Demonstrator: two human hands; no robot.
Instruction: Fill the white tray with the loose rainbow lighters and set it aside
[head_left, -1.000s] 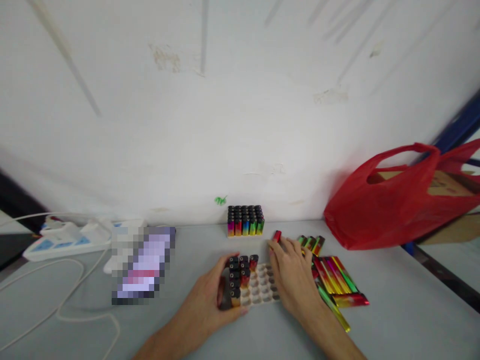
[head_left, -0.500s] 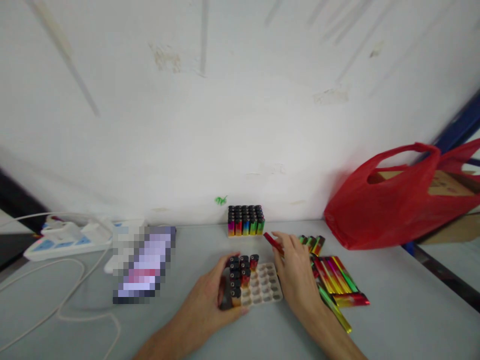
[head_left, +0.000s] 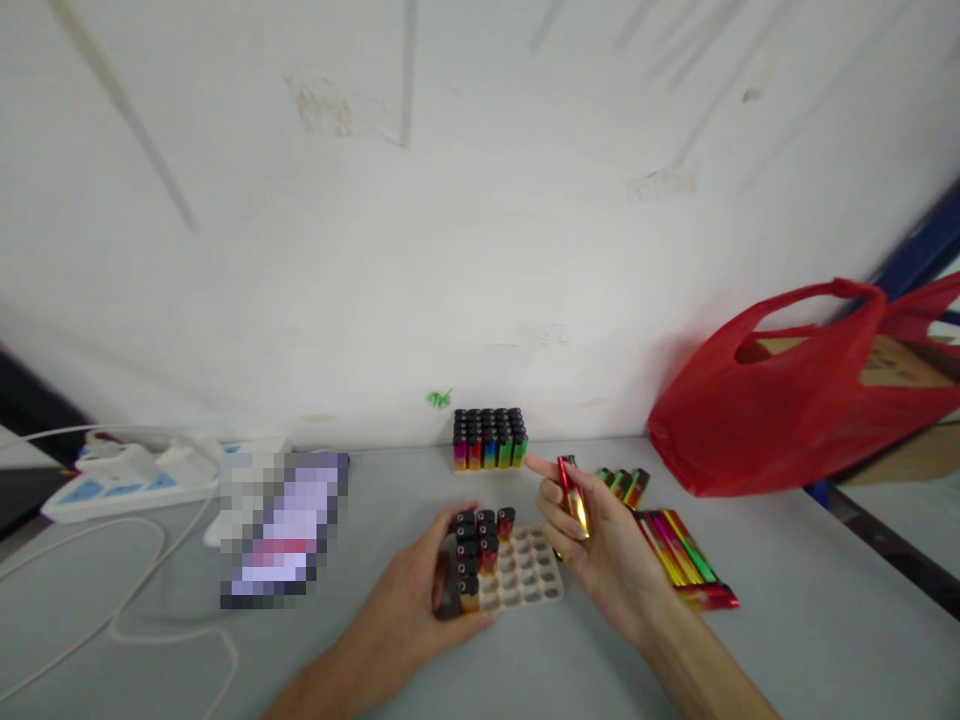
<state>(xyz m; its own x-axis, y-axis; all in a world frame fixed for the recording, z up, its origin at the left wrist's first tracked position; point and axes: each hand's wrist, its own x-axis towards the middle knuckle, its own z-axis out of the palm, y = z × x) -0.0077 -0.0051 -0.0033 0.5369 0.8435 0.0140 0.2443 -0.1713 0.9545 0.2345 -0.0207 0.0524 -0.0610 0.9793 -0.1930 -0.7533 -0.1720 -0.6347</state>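
Note:
A pale moulded tray [head_left: 529, 578] with rows of sockets lies on the table, several black-topped lighters [head_left: 487, 550] upright in its left part. My left hand [head_left: 412, 580] is closed round the tray's left end, thumb along the near edge and fingers behind. Above the tray's right side, my right hand [head_left: 592, 530] holds a shiny red-and-gold lighter [head_left: 572, 497] between thumb and fingers, its dark top upward and tilted slightly left. The index finger points out to the left. Loose metallic lighters [head_left: 675, 548] lie to the right, partly hidden by my right hand.
A full block of upright lighters [head_left: 490, 440] stands against the wall. Three lighters [head_left: 622, 486] lie behind my right hand. A red bag [head_left: 787, 410] with a cardboard box sits at the right. On the left are a phone [head_left: 289, 530], a power strip [head_left: 127, 490] and white cables.
My right hand has turned palm-up with the red-and-gold lighter, which now stands nearly upright. The left hand and the tray have stayed almost in place.

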